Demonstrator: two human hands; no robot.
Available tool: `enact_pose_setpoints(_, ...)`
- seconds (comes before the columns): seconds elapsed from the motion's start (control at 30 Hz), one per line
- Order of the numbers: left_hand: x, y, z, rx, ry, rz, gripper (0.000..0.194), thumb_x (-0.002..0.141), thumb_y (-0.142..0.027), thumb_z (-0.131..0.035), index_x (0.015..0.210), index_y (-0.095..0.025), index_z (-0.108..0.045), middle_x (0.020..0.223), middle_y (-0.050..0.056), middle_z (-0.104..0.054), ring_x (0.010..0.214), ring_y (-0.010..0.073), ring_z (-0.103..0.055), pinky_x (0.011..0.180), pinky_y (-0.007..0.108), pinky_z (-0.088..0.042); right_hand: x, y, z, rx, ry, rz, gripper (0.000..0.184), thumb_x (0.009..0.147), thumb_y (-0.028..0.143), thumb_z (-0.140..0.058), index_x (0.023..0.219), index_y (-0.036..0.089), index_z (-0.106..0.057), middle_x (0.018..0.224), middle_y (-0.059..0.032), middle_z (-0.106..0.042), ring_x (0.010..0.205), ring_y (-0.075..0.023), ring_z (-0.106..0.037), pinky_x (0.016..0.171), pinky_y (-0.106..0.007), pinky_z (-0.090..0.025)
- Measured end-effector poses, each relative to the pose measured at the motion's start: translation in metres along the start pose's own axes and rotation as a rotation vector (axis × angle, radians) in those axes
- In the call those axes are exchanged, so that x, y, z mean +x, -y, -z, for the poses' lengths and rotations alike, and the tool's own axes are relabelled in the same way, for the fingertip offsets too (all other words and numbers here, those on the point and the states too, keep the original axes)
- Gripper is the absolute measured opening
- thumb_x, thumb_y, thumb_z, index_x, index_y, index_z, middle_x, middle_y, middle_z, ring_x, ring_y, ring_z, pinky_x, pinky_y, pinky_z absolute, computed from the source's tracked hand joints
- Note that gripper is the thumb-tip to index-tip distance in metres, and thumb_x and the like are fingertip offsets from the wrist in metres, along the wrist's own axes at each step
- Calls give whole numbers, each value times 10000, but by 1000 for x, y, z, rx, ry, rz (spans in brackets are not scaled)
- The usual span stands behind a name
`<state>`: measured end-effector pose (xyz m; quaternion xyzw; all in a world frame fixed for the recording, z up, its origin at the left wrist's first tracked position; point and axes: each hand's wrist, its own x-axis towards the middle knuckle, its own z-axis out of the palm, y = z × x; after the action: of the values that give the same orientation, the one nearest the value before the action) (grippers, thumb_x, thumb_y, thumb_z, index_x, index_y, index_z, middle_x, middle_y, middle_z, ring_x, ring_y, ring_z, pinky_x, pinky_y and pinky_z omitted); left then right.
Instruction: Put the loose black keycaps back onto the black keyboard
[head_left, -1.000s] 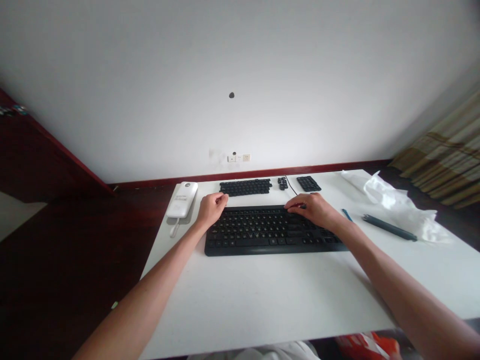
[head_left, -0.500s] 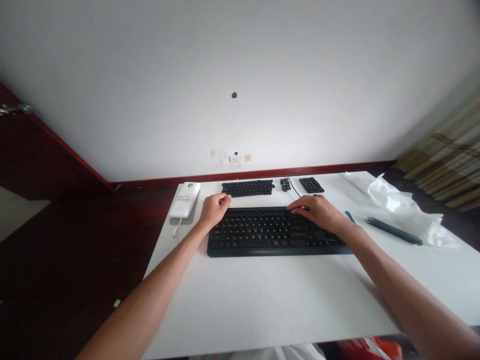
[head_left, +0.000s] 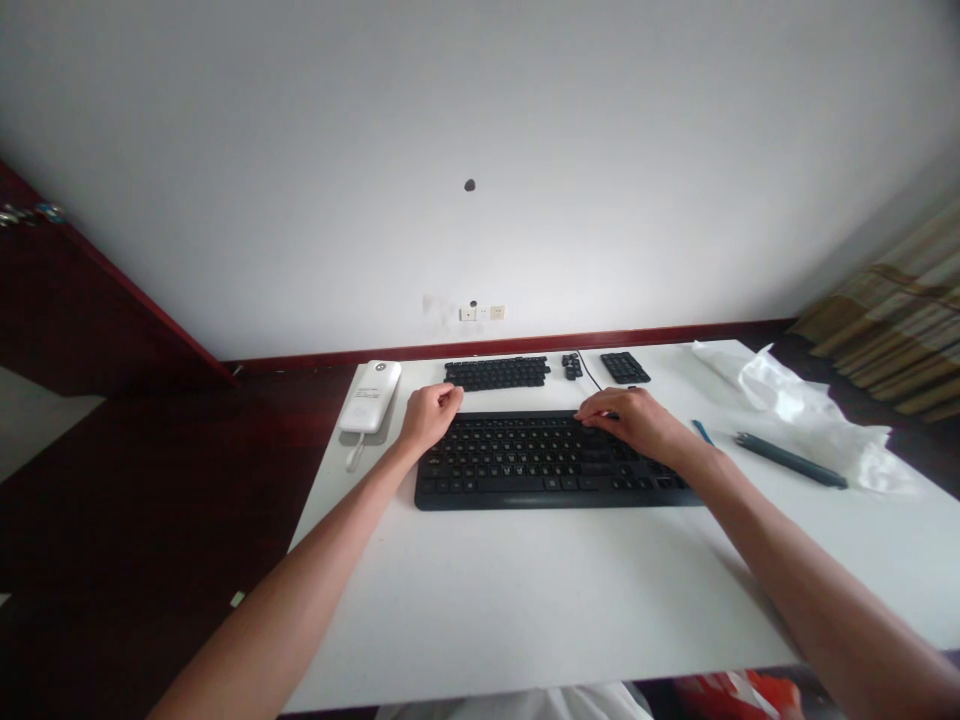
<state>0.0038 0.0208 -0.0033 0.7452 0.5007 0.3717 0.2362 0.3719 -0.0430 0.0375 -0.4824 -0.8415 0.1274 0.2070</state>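
Note:
A black computer keyboard (head_left: 517, 468) lies flat on the white table (head_left: 525, 590). My left hand (head_left: 433, 412) is curled closed at its far left corner; what the fingers hold, if anything, is hidden. Bent and pressed together, the fingers of my right hand (head_left: 626, 415) rest at the keyboard's top edge, right of its middle, and I cannot make out anything between them. That hand and forearm cover part of the keyboard's right side. Behind the keyboard lie a block of black keycaps (head_left: 496, 373), a small cluster of keycaps (head_left: 572, 366) and a number-pad block of keycaps (head_left: 624, 367).
A white power bank (head_left: 370, 395) with a strap lies at the table's left edge. On the right are a dark tube-like stick (head_left: 791, 461), a small blue tool (head_left: 703, 432) and a crumpled white plastic bag (head_left: 806, 405). A thin black cable (head_left: 589, 373) runs toward the wall.
The view has shifted very slightly. Both hands keep almost the same place and pose at the keyboard's far edge, and the objects on the table have not moved.

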Motion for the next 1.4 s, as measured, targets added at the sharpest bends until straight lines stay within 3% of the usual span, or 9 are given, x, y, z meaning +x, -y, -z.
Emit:
enact_pose_setpoints(0.23, 0, -1, 1, 13, -3, -5, 471, 982, -460, -494, 597, -190, -523, 565, -7, -528, 568, 143, -477, 603, 276, -315, 1, 1, 3, 46, 5, 46, 226, 987, 298, -578, 975, 265, -801, 1066, -32, -800, 993, -242, -748, 897, -374, -581)
enact_pose_setpoints(0.33, 0, -2, 1, 20, -1, -6, 470, 984, -463, -484, 604, -190, -531, 575, -1, -548, 574, 147, -487, 606, 273, -325, 1, -4, 6, 115, -24, -26, 209, 967, 338, -612, 1006, 269, -806, 1084, -28, -800, 990, -244, -752, 893, -369, -594)
enact_pose_setpoints(0.47, 0, -3, 2, 31, 1, -12, 464, 984, -464, -475, 615, -191, -546, 576, 3, -554, 581, 151, -487, 612, 271, -327, -1, -15, 10, 211, -212, -233, 237, 912, 416, -685, 1038, 255, -805, 1089, -34, -801, 956, -256, -757, 896, -380, -613)
enact_pose_setpoints(0.6, -1, -6, 3, 45, -3, -28, 474, 984, -455, -490, 591, -191, -498, 553, -13, -492, 565, 137, -439, 608, 277, -294, 0, -19, 10, 269, -347, -311, 257, 879, 459, -723, 982, 238, -805, 1045, -52, -803, 974, -278, -748, 933, -410, -600)
enact_pose_setpoints(0.73, -2, -8, 3, 81, -4, -57, 474, 979, -441, -512, 582, -188, -458, 541, -29, -426, 560, 126, -391, 602, 284, -259, 1, -17, 7, 271, -279, -282, 237, 879, 448, -717, 954, 245, -812, 1023, -44, -809, 951, -272, -751, 910, -394, -600)
enact_pose_setpoints(1.0, -2, -8, 3, 112, 4, -59, 464, 985, -426, -501, 589, -185, -517, 552, -16, -493, 561, 129, -420, 602, 282, -271, -3, -26, 7, 215, -141, -293, 222, 882, 408, -707, 1025, 284, -822, 1062, -7, -812, 977, -266, -756, 936, -392, -585)
enact_pose_setpoints(1.13, -4, -16, 6, 215, 10, -112, 356, 979, -361, -532, 668, -197, -587, 589, -17, -536, 565, 131, -460, 602, 278, -291, -3, -29, 5, 233, -89, -270, 225, 903, 416, -678, 1017, 275, -811, 1057, -13, -809, 965, -257, -757, 920, -384, -588)
enact_pose_setpoints(1.3, -12, -39, 1, 344, 74, -313, 183, 992, -276, -536, 924, -220, -696, 846, 30, -667, 819, 186, -614, 773, 303, -462, -1, -34, -6, 243, -109, -228, 270, 934, 476, -648, 1000, 264, -802, 1051, -23, -806, 956, -255, -748, 916, -387, -579)
enact_pose_setpoints(1.4, -22, -57, -8, 375, 167, -393, 237, 1002, -340, -568, 1155, -227, -708, 1109, 72, -691, 1034, 235, -633, 971, 391, -507, 0, -37, -11, 243, -133, -229, 271, 937, 478, -644, 1001, 267, -803, 1054, -24, -805, 955, -257, -746, 908, -393, -577)
